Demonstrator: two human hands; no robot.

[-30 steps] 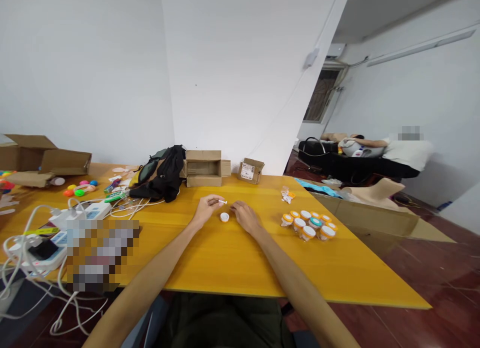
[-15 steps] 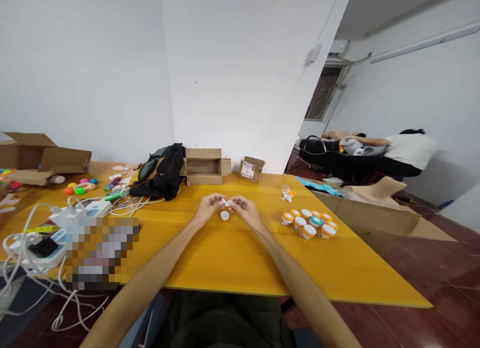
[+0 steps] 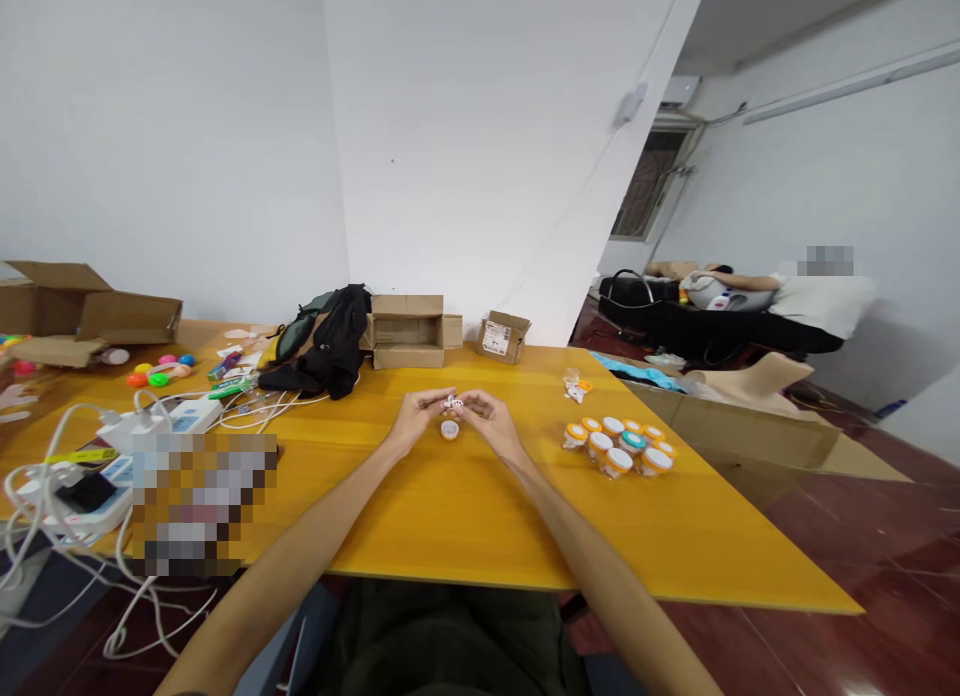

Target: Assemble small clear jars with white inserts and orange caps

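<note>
At the middle of the table, the fingertips of my left hand (image 3: pixel 417 418) and my right hand (image 3: pixel 487 416) meet in a pinch. Between them is a small white piece with dark spots (image 3: pixel 454 403), partly covered by the fingers. Whether it is one piece or two touching, I cannot tell. Just below the fingertips, a small round cup (image 3: pixel 449 431) with a pale inside and an orange lower edge rests on the table. To the right of my right hand stand several small clear jars with white and orange lids (image 3: pixel 617 461), one with a teal lid (image 3: pixel 632 441).
Small white and orange bits (image 3: pixel 576 388) lie behind the jars. A small carton (image 3: pixel 502 337), an open cardboard box (image 3: pixel 409 342) and a black backpack (image 3: pixel 330 341) line the back. Power strips (image 3: pixel 161 431) and cables crowd the left. A person (image 3: pixel 817 301) is at the far right.
The spotted white bits, a little apart at my fingertips before, are now together. The inside of the cup looks less plain white. Both hands have stayed nearly in place.
</note>
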